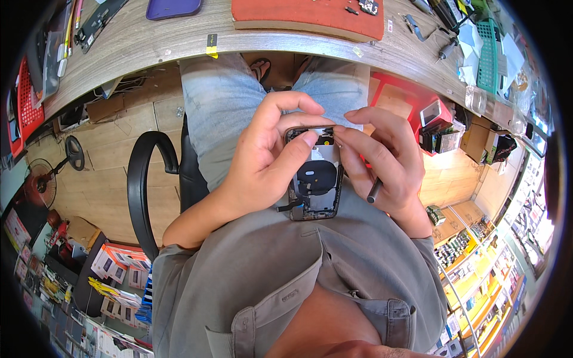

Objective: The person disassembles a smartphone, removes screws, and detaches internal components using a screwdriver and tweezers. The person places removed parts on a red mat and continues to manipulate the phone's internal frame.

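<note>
Left hand [268, 161] wrapped around opened phone chassis [316, 179], thumb pressed on its upper end. Right hand [382, 161] pinching at chassis top edge, dark tool [374, 191] tucked in lower fingers. Chassis held over lap, well clear of wooden worktop [149, 42]; red mat [298, 15] up there.

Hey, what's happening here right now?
A seated person holds an opened phone, its insides showing, over their lap. The left hand grips its left side, thumb across the top. The right hand pinches at the top edge and also holds a dark slim tool. A wooden workbench with an orange mat stands ahead.
</note>
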### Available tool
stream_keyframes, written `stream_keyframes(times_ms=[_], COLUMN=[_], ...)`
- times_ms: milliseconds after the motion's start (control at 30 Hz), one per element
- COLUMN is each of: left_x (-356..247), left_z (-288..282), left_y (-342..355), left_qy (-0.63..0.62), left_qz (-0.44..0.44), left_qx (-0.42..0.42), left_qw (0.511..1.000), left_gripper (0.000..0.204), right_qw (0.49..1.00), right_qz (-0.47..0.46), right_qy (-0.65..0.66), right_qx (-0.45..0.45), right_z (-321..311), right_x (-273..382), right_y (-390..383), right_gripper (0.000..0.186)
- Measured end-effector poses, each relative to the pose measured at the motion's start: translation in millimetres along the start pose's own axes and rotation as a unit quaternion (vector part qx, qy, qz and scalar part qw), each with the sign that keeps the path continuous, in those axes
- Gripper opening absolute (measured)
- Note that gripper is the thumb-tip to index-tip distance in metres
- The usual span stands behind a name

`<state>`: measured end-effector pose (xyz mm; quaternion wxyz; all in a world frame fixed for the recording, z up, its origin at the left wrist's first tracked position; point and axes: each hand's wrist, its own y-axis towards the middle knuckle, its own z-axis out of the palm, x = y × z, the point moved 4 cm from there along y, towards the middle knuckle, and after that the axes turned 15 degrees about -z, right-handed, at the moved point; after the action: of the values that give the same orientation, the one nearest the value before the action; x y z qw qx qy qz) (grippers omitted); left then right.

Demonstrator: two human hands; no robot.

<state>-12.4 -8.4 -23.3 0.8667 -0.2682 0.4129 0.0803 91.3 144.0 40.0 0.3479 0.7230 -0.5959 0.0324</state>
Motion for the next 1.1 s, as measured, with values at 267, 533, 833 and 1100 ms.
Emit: stream_keyframes(times_ms=[267,533,833,1100], left_x=[-2.5,-3.0,-2.7,-2.6], left_z=[0.8,3.9,2.9,2.9], left_y=[0.3,0.5,-1.0,-2.6], left_qy=[0.003,0.045,0.112,0.108], left_qz=[-0.009,0.023,0.071,0.074], left_qx=[0.016,-0.019,-0.034,-0.051], left_qw=[1.0,0.999,0.991,0.99], left_gripper=[0.042,0.04,0.04,0.042], right_qw=[0.999,0.998,0.996,1.0], right_qz=[-0.021,-0.031,-0.074,-0.007], right_qy=[-0.025,-0.041,-0.051,0.007], right_qx=[0.004,0.025,-0.012,-0.005], right_z=[0.4,-3.0,-2.7,-2.5], right_x=[3.0,4.5,0.5,-1.7], right_y=[-0.3,1.4,0.6,2.2], right_gripper=[0.034,0.033,0.034,0.029])
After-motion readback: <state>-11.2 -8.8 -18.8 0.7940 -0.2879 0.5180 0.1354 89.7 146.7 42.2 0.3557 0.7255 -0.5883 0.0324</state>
